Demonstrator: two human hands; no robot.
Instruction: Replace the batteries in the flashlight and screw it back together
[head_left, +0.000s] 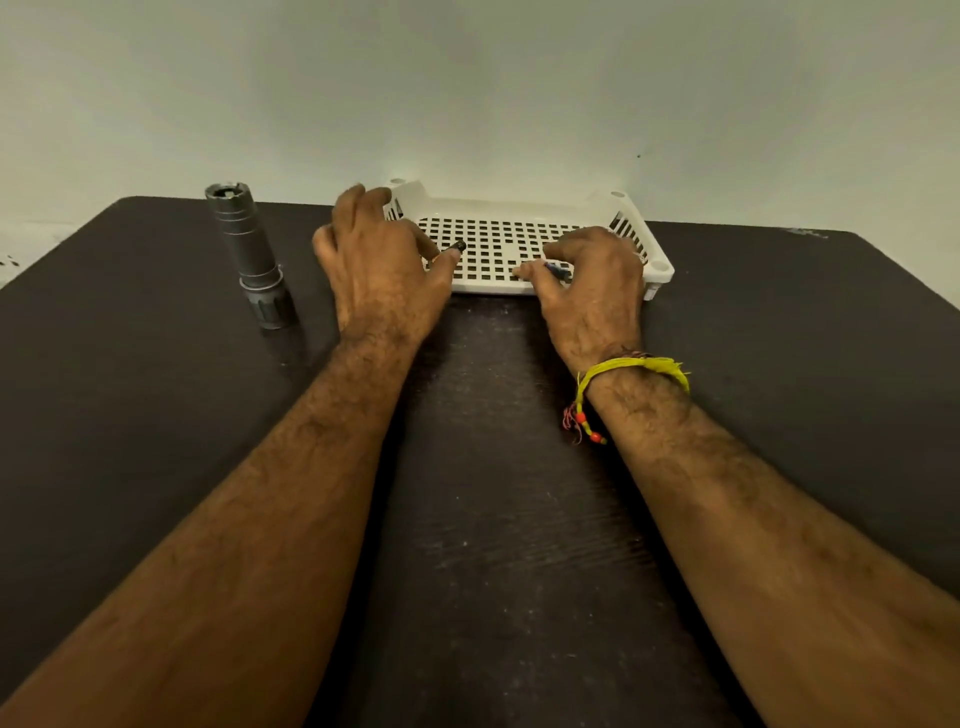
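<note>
A grey flashlight (249, 254) stands upright on its head at the table's back left, its open end up. My left hand (382, 265) hovers over the left end of a white perforated tray (519, 210) and pinches a small dark battery (457, 246) between thumb and fingers. My right hand (592, 291) is over the tray's right front part, its curled fingers holding a bluish battery (558, 270). Most of each battery is hidden by the fingers.
The dark table (493, 493) reaches forward between my forearms. A pale wall stands right behind the tray. A yellow thread band with red beads (623, 379) circles my right wrist.
</note>
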